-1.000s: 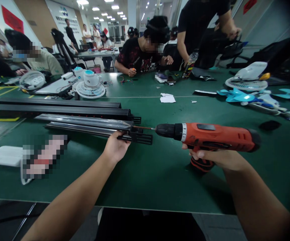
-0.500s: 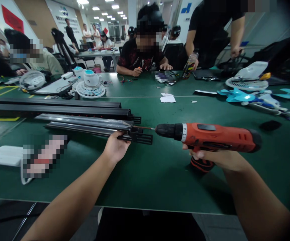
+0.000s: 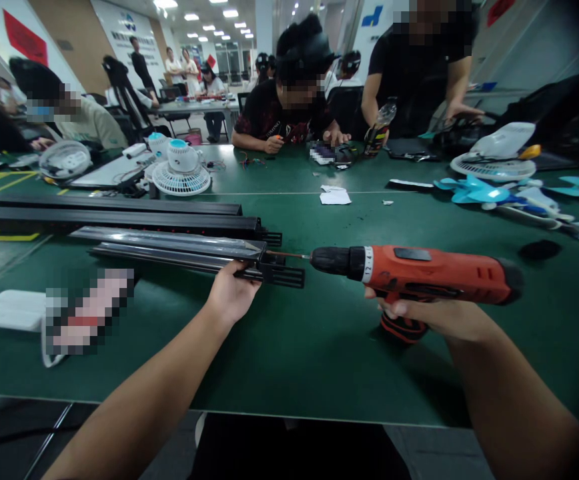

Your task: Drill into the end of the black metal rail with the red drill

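Observation:
My right hand point(image 3: 434, 317) is closed around the handle of an orange and black cordless drill point(image 3: 439, 270), which points left. From its chuck a long thin bit point(image 3: 292, 255) reaches to the end of a black metal profile point(image 3: 179, 240); whether the tip touches a screw is hidden. My left hand point(image 3: 234, 293) wraps under that end of the profile from the near side, its fingertips mostly hidden beneath. A slotted black bracket point(image 3: 284, 275) sticks out at the profile's end, just right of my left hand.
Further black profiles point(image 3: 119, 219) lie behind the held one. White fan parts point(image 3: 182, 170) stand at the back left, blue fan blades point(image 3: 474, 192) at the right. Paper scraps point(image 3: 335, 195) lie mid-table. A co-worker point(image 3: 289, 100) sits opposite; another person point(image 3: 419, 67) stands at the right.
My hands, the drill and the profile look unmoved. Across the table, the seated co-worker's head has shifted and the standing person has leaned and moved their arms.

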`<state>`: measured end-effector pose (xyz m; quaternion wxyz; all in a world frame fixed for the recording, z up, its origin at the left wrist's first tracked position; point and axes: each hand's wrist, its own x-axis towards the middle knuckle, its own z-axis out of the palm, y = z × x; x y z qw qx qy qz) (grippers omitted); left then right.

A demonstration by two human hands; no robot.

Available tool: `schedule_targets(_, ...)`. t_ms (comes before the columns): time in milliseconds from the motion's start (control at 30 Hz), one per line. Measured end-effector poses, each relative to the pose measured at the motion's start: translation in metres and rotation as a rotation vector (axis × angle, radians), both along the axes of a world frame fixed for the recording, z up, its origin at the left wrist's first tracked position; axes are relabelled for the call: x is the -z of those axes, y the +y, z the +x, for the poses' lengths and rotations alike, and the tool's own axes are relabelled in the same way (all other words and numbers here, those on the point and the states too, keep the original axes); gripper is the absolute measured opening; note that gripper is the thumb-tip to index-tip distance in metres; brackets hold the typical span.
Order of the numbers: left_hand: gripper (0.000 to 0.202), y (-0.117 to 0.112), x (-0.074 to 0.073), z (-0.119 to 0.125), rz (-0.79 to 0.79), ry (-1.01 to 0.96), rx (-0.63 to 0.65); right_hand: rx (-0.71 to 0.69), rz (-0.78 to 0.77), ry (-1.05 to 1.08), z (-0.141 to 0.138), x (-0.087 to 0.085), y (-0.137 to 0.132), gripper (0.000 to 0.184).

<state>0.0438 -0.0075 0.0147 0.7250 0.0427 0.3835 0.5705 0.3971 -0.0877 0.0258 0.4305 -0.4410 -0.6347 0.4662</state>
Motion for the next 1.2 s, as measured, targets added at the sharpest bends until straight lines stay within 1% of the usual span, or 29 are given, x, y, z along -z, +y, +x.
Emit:
schedule_targets(167,0.033,0.001,0.001,0.000,-0.001,0.004,0.001,-0.014,0.028,0.004,0.000,0.001,0.001,0.018)
schedule_targets(333,0.037,0.003,0.006,-0.004,0.017,-0.008,0.022,-0.010,0.030,-0.009,0.000,0.000,0.001,0.020)
schedule_targets(467,0.035,0.003,0.008,-0.005,0.027,-0.024,0.028,-0.003,0.045,-0.035,0.001,0.000,0.001,0.022)
schedule_targets(733,0.028,0.001,0.002,-0.001,0.001,0.005,0.008,0.011,0.058,-0.024,-0.004,-0.003,-0.001,0.018)
schedule_targets(867,0.029,0.002,0.005,-0.002,0.007,-0.001,0.007,-0.001,0.049,-0.024,-0.004,-0.004,-0.001,0.018)
schedule_targets(1033,0.035,0.004,0.011,-0.005,0.026,-0.018,0.027,-0.011,0.025,0.006,-0.002,-0.002,0.000,0.020)
schedule_targets(1200,0.035,0.004,0.009,-0.005,0.035,-0.009,0.031,0.000,-0.004,0.033,-0.002,-0.001,-0.001,0.021)
